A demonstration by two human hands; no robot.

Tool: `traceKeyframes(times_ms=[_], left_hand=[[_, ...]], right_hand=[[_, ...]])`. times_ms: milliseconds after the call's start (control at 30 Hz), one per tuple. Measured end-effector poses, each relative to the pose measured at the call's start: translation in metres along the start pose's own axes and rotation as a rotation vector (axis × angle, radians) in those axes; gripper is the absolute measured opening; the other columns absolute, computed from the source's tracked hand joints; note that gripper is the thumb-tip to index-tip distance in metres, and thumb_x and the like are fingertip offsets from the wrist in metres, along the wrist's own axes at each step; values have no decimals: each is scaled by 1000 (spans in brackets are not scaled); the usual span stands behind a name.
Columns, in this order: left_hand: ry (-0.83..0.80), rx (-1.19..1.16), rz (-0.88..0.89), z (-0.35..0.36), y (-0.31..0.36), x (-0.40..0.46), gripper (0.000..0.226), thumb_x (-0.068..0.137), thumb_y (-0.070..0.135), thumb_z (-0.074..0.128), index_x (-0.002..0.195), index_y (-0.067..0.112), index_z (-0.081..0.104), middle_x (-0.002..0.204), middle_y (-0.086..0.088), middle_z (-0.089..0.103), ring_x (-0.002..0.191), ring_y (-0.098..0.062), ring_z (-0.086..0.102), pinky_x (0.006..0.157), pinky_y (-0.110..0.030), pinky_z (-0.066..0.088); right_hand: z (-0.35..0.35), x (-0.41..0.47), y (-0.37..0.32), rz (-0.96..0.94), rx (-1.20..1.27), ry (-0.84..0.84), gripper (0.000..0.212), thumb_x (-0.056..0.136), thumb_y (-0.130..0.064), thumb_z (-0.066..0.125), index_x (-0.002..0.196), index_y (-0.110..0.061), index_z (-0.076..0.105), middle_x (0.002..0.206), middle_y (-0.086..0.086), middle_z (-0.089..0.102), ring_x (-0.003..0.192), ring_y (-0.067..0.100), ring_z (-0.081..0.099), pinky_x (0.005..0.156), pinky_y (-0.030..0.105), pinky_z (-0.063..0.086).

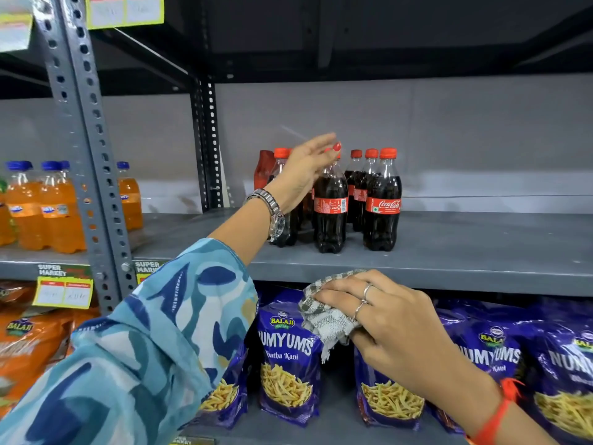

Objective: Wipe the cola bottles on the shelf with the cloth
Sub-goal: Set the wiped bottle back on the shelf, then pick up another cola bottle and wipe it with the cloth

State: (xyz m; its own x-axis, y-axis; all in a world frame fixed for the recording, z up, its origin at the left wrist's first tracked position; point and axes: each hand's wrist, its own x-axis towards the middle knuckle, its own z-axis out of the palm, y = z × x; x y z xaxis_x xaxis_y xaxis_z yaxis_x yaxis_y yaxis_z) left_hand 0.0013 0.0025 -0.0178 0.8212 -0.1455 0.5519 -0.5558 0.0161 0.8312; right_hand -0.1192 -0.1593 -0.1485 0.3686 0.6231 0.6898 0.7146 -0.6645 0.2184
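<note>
Several cola bottles (382, 200) with red caps and red labels stand in a cluster on the grey shelf (465, 248). My left hand (305, 170) reaches up over the cluster, fingers spread and slightly blurred, in front of the top of one front bottle (330, 213); I cannot tell whether it touches it. It holds nothing. My right hand (385, 319) is lower, at the shelf's front edge, closed on a crumpled grey-and-white checked cloth (324, 313). The cloth is well below the bottles and apart from them.
Orange soda bottles (41, 207) stand on the shelf to the left, beyond a perforated grey upright (86, 155). Purple snack bags (288, 358) fill the shelf below, with orange bags (29, 342) at lower left. Bare shelf lies to the right of the cola bottles.
</note>
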Motion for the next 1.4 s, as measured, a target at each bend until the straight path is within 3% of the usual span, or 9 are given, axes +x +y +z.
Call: traceKeyframes(times_ms=[167, 300, 400, 467, 733, 867, 1033, 1200, 1400], left_hand=[[221, -83, 219, -33, 33, 8, 47, 92, 14, 46, 137, 7, 34, 148, -7, 32, 137, -16, 28, 110, -29, 23], [351, 179, 143, -66, 24, 13, 36, 90, 21, 50, 126, 16, 50, 136, 0, 48, 122, -9, 42, 105, -29, 28], [256, 269, -106, -70, 1, 12, 41, 88, 34, 52, 123, 13, 54, 107, -2, 63, 94, -11, 55, 87, -27, 39], [170, 269, -179, -71, -9, 13, 45, 88, 39, 47, 122, 10, 54, 111, -9, 67, 104, -19, 58, 96, -36, 34], [44, 138, -105, -76, -12, 8, 28, 88, 23, 54, 107, 2, 60, 91, -3, 72, 85, -10, 67, 83, -26, 49], [81, 119, -41, -78, -8, -3, 20, 84, 19, 61, 98, 6, 65, 79, 3, 74, 84, -10, 69, 72, -20, 51], [109, -4, 26, -81, 3, -29, 17, 76, 22, 66, 89, 11, 67, 81, 1, 75, 92, -15, 68, 88, -29, 50], [99, -111, 29, -74, 10, -55, 14, 72, 19, 69, 83, 10, 70, 84, -6, 75, 89, -20, 69, 84, -29, 53], [85, -124, -106, -63, 17, -79, 22, 63, 11, 74, 84, 6, 71, 79, -6, 74, 74, -17, 69, 73, -27, 55]], right_hand=[[-2, -3, -1, -3, 15, 11, 53, 67, -19, 39, 114, -33, 58, 110, -20, 63, 100, 5, 55, 61, 16, 48], [-1, -2, -4, 11, 20, -1, 55, 64, -19, 39, 113, -34, 59, 109, -20, 63, 98, 6, 56, 62, 13, 43], [2, 0, -5, -4, 24, -7, 57, 60, -17, 51, 114, -35, 58, 110, -21, 63, 100, 5, 56, 66, 11, 40], [4, 1, -5, -12, 58, -14, 63, 55, -15, 58, 115, -35, 58, 112, -21, 63, 101, 5, 56, 65, 14, 48], [9, -1, -4, 7, 65, -36, 64, 53, -15, 59, 114, -35, 59, 111, -21, 63, 100, 5, 58, 64, 15, 50], [6, 3, -8, 22, 34, -7, 59, 63, -17, 46, 119, -36, 52, 112, -22, 62, 103, 3, 52, 66, 9, 38], [-1, 10, -11, 51, 95, 173, 60, 65, -9, 44, 119, -32, 57, 118, -19, 61, 108, 7, 54, 69, 9, 41], [-8, 24, -20, 63, 171, 459, 65, 61, 5, 62, 120, -23, 56, 117, -15, 57, 107, 17, 56, 84, 25, 48], [-11, 59, -32, 49, -12, 489, 54, 74, 3, 54, 124, -16, 57, 123, 1, 61, 111, 24, 52, 94, 27, 40]])
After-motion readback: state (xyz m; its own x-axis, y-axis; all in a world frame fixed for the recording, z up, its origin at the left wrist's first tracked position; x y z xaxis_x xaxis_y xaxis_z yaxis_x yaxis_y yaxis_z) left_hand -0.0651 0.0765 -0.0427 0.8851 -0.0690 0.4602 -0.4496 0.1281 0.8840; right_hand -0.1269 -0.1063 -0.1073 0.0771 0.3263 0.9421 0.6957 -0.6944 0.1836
